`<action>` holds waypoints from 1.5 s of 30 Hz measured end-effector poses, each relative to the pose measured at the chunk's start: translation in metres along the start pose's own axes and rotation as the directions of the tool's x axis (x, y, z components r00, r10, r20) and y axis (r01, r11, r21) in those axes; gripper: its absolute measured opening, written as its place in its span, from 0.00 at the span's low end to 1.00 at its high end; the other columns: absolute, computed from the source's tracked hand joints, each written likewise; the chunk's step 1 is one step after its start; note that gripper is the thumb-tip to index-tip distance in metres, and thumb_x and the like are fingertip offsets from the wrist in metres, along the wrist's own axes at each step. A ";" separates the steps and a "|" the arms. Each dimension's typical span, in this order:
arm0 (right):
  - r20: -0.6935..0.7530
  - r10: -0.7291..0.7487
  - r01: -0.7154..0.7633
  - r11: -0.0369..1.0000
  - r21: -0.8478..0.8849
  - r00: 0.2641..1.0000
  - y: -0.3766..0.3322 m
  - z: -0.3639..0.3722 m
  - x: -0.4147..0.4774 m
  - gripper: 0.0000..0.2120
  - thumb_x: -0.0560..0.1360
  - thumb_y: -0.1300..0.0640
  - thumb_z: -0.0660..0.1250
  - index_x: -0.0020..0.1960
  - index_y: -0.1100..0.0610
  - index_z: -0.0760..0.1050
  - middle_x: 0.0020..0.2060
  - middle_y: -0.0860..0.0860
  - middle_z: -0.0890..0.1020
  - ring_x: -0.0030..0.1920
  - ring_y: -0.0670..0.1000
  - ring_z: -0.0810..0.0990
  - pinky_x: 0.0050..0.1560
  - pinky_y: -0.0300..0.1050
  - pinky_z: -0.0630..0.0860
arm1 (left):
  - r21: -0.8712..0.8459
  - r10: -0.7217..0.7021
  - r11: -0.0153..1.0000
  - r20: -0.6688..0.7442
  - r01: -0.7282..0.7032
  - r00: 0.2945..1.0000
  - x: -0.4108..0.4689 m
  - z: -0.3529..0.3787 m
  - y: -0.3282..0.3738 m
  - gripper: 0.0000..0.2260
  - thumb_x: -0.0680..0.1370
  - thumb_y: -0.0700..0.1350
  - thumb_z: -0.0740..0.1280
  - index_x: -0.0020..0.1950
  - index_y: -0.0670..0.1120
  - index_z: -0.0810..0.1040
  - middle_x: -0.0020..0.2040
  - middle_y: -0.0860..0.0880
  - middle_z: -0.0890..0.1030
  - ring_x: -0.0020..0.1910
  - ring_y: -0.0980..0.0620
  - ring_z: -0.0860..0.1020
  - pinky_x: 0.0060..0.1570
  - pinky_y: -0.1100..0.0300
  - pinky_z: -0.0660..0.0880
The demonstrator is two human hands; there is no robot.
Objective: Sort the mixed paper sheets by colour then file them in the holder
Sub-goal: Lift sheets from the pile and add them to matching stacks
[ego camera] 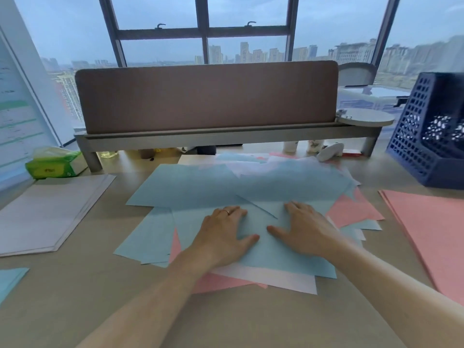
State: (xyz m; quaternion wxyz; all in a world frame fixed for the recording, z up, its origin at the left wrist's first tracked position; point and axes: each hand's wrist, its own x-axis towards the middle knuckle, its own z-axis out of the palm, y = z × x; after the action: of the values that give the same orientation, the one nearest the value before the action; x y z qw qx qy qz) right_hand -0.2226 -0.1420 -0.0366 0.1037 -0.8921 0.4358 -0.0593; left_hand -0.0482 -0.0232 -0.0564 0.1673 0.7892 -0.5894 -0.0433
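Note:
A loose heap of mixed sheets (200, 187), blue on top with pink and white beneath, covers the middle of the desk. My left hand (223, 234) and my right hand (303, 229) both lie flat on the top blue sheet, fingers spread, pressing it down. A stack of white sheets (50, 209) lies at the left. A stack of pink sheets (431, 229) lies at the right. A corner of blue sheets (10, 280) shows at the left edge. The dark blue mesh holder (426, 136) stands at the far right.
A brown desk divider (208, 96) on a grey shelf rail stands behind the heap. A green tissue pack (55, 163) sits at the back left. Small bottles and a white object (331, 150) lie under the shelf. A whiteboard (15, 109) leans at the far left.

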 end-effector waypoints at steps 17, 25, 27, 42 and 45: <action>-0.239 -0.169 0.192 0.979 0.075 0.956 0.024 0.026 -0.026 0.26 0.80 0.40 0.58 0.75 0.48 0.66 0.71 0.43 0.72 0.70 0.47 0.70 0.70 0.39 0.62 | -0.040 -0.134 0.991 -0.200 0.128 0.971 -0.009 0.013 -0.008 0.34 0.78 0.68 0.57 0.79 0.53 0.61 0.75 0.51 0.70 0.75 0.50 0.65 0.75 0.54 0.57; -0.284 -0.122 0.162 0.979 0.122 0.951 0.024 0.027 -0.031 0.32 0.72 0.29 0.63 0.71 0.42 0.68 0.65 0.40 0.76 0.65 0.47 0.75 0.66 0.42 0.69 | -0.075 -0.217 0.975 -0.117 0.210 0.969 0.000 0.002 -0.002 0.34 0.77 0.69 0.59 0.77 0.51 0.63 0.74 0.52 0.70 0.73 0.48 0.66 0.73 0.51 0.61; -0.291 -0.129 0.173 0.976 0.132 0.948 0.024 0.027 -0.030 0.32 0.71 0.29 0.64 0.71 0.42 0.68 0.64 0.39 0.77 0.64 0.47 0.76 0.64 0.42 0.70 | -0.070 -0.261 0.964 -0.087 0.255 0.962 0.008 -0.007 0.002 0.32 0.77 0.68 0.62 0.73 0.48 0.68 0.69 0.49 0.74 0.69 0.46 0.70 0.69 0.50 0.67; -0.414 -0.117 0.228 0.946 0.229 0.903 0.030 0.030 -0.034 0.30 0.66 0.23 0.62 0.60 0.41 0.72 0.44 0.37 0.79 0.47 0.43 0.78 0.47 0.40 0.70 | -0.362 -0.513 0.689 0.370 0.628 0.775 0.056 -0.050 0.028 0.11 0.77 0.51 0.75 0.46 0.46 0.76 0.38 0.49 0.78 0.33 0.51 0.74 0.34 0.61 0.74; -0.411 -0.123 0.227 0.950 0.215 0.903 0.029 0.029 -0.034 0.29 0.66 0.25 0.64 0.60 0.41 0.72 0.46 0.38 0.79 0.49 0.44 0.78 0.47 0.40 0.69 | -0.520 -0.468 0.631 0.338 0.577 0.816 0.054 -0.050 0.030 0.12 0.76 0.44 0.75 0.56 0.42 0.79 0.51 0.44 0.85 0.47 0.46 0.84 0.52 0.51 0.82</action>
State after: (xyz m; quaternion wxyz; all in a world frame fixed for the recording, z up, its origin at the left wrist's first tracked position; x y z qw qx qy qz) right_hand -0.2601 -0.1283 -0.0721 0.1234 -0.8766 0.3538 -0.3021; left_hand -0.0463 -0.0712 0.0072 0.3373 0.8239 -0.3010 -0.3417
